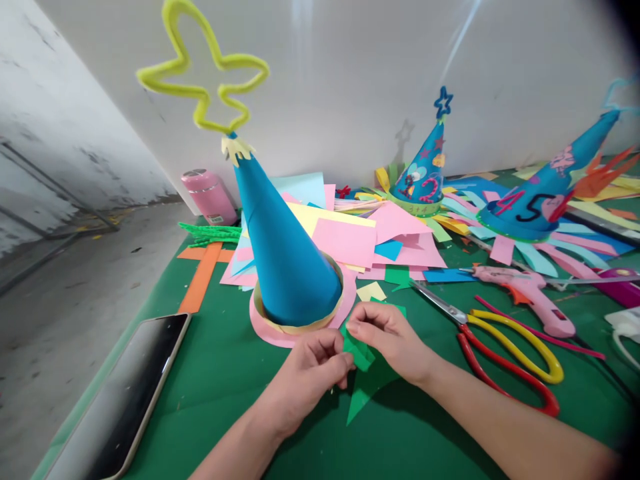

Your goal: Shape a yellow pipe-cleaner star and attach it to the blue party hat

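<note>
Both my hands pinch a green paper cut-out (369, 380), a star-like shape with a pointed tip hanging toward me. My left hand (310, 373) grips its left edge with closed fingers. My right hand (387, 337) holds its top with thumb and fingers pressed together. Just beyond my hands stands a blue paper cone hat (280, 247) on a pink brim, topped by a yellow pipe-cleaner star (205, 73).
A phone (125, 393) lies at the left on the green table (210, 373). Red-and-yellow scissors (505, 347) and a pink glue gun (525, 297) lie to the right. Coloured paper sheets (360, 233), two more decorated blue hats (425, 170) (545, 193) and a pink bottle (210, 197) sit behind.
</note>
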`<action>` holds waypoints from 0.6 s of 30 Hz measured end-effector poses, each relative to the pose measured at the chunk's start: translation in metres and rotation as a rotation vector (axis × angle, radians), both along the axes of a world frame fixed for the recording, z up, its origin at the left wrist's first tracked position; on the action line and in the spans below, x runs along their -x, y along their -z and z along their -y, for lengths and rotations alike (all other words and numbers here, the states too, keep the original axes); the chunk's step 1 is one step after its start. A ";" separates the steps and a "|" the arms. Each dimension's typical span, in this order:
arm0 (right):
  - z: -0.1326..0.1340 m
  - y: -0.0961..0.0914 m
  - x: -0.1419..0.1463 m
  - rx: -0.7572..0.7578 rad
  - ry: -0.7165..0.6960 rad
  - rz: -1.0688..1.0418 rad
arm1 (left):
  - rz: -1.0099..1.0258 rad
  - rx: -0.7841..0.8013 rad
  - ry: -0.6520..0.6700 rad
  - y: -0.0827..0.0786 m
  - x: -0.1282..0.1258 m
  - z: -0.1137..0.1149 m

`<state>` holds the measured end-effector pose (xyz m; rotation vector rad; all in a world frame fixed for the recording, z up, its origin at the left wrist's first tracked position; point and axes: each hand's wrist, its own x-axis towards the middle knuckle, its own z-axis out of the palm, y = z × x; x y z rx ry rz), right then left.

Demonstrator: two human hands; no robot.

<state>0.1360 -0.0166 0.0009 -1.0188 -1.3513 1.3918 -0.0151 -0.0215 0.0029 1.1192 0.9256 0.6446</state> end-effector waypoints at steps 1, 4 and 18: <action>0.000 0.000 0.000 0.011 -0.001 -0.017 | -0.025 -0.019 0.007 -0.001 0.000 0.000; 0.000 -0.001 0.000 0.063 -0.008 -0.078 | -0.085 -0.059 0.031 -0.002 -0.001 0.000; -0.002 -0.002 -0.003 0.089 -0.003 -0.085 | 0.178 0.108 -0.250 0.000 -0.001 -0.001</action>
